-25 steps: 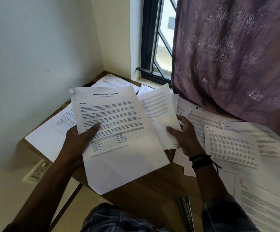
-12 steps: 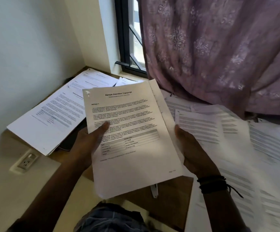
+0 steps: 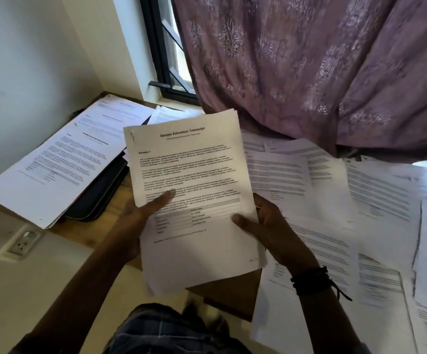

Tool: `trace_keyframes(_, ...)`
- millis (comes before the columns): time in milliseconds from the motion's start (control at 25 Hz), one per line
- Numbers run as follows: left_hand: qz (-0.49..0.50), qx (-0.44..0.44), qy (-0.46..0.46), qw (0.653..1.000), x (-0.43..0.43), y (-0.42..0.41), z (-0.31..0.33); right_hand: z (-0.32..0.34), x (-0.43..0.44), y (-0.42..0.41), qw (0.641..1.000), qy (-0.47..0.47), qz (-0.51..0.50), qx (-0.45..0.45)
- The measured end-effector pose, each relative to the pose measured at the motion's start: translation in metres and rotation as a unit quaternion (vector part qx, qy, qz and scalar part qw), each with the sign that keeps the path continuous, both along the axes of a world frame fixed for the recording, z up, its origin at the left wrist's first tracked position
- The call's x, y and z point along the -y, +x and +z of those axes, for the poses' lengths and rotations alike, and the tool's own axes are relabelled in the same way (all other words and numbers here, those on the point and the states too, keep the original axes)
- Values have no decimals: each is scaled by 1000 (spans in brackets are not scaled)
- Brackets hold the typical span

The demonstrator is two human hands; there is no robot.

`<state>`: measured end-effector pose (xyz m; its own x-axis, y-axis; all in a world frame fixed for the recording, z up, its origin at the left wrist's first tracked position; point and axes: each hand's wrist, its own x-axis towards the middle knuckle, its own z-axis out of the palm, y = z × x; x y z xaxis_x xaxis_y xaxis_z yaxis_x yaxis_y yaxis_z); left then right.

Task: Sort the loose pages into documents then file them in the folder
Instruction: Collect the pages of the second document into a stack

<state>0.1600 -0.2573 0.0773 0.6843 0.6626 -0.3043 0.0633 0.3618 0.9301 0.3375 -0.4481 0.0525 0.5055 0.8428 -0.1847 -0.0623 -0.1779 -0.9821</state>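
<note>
A thin stack of pages headed "Sample Education Transcript" (image 3: 189, 175) is held up above the wooden table (image 3: 97, 231). My left hand (image 3: 141, 218) grips its left edge, thumb across the print. My right hand (image 3: 271, 231) grips the lower right edge, thumb on the front. A dark folder (image 3: 100, 198) lies on the table at the left, half covered by sorted documents (image 3: 62, 162). Loose pages (image 3: 335, 200) spread over the right side of the table.
A purple curtain (image 3: 322, 67) hangs over the back of the table and touches the far pages. A black-framed window (image 3: 166, 54) is in the corner. A wall socket (image 3: 22, 242) sits below the table's left edge.
The separate pages my right hand held have been brought together with the transcript page into one stack, now gripped by both hands. The view has swung to the right.
</note>
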Motion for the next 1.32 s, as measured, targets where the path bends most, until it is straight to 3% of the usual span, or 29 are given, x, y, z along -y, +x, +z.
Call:
trace_keyframes(120, -29, -1, 27, 999, -12, -2, -10, -7, -9, 6, 998, -48, -39, -2)
trace_keyframes(280, 16, -2, 46, 999, -34, 0, -22, -51, -13, 37, 946, -182, -163, 214)
trace_keyframes(440, 83, 4, 52, 995, -59, -7, -33, -88, -20, 50, 861, -308, -104, 390)
trace_keyframes(640, 119, 9, 64, 991, -91, -23, -43, -96, -60, 33, 811, -291, 10, 507)
trace_keyframes(760, 129, 0, 62, 990, -93, -23, -46, -98, -70, 36, 779, -373, -27, 504)
trace_keyframes(840, 135, -1, 57, 989, -92, -18, -48, -92, -79, 39, 773, -377, -44, 509)
trace_keyframes(1000, 140, 4, 41, 989, -90, -3, -46, -93, -97, 37, 793, -362, 47, 488)
trace_keyframes(1320, 146, 3, 22, 989, -81, -5, -45, -99, -101, 34, 865, -194, -61, 459)
